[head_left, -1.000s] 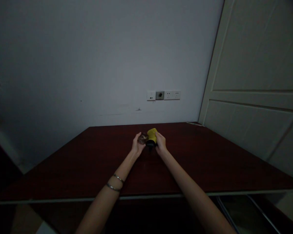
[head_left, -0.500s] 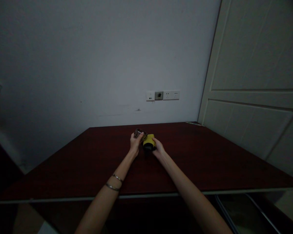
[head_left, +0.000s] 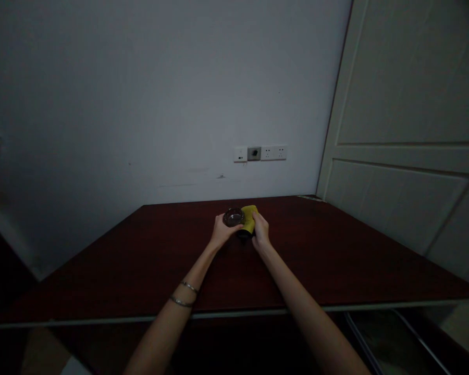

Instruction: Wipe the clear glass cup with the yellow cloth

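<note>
My left hand (head_left: 221,231) is closed on a small round dish of dark, see-through glass (head_left: 233,217), which looks like an ashtray. The dish is tilted so that its round opening faces me. My right hand (head_left: 261,229) grips a yellow object with a black lower end (head_left: 249,219), its exact kind hard to make out in the dim light. The yellow object sits right up against the dish's right side. Both hands are over the far middle part of the dark red table (head_left: 172,260).
Behind the table rises a pale wall (head_left: 180,104) with a row of sockets and switches (head_left: 261,153). A white panelled door (head_left: 406,198) stands along the right. Below the table's front edge at right, a metal-framed thing (head_left: 398,338) shows dimly.
Both hands have shifted slightly right with what they hold. The glass dish has turned, so its round opening now shows more fully, and the yellow object has become more tilted.
</note>
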The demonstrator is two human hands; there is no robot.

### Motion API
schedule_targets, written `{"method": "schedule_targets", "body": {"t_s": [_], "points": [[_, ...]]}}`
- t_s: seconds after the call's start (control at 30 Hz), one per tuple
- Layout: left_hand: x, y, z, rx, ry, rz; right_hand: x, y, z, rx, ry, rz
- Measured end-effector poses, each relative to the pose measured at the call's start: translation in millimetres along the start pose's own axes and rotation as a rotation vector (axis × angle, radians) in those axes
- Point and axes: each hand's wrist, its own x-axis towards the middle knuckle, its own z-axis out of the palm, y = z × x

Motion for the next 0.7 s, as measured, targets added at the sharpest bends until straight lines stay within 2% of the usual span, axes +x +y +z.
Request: {"method": "schedule_targets", "body": {"t_s": [0.1,0.23,0.33,0.5,0.7], "points": [[-0.4,1.3,-2.7,0.061,0.003,0.01,0.1,-3.3,-0.3,-0.094,-0.046,-0.117],[-2.0,4.8,-4.3,0.067,-0.069,-0.034,-0.3,-6.7,-1.9,-0.224,-0.105,-0.235],[-2.0,6.6,-4.3,0.043,-0.12,-0.063,-2.9,-10.2,-1.4,-0.269,-0.13,-0.269],[0.2,5.4,-4.7,-0.159,-0.139,-0.099,-12.5,-18.1,3.8,-0.263,-0.182,-0.26],[2.6,0.2,-6.3,-0.216,-0.228,-0.071,-25.4,-27.0,9.8,-0.364,-0.358,-0.366]]}}
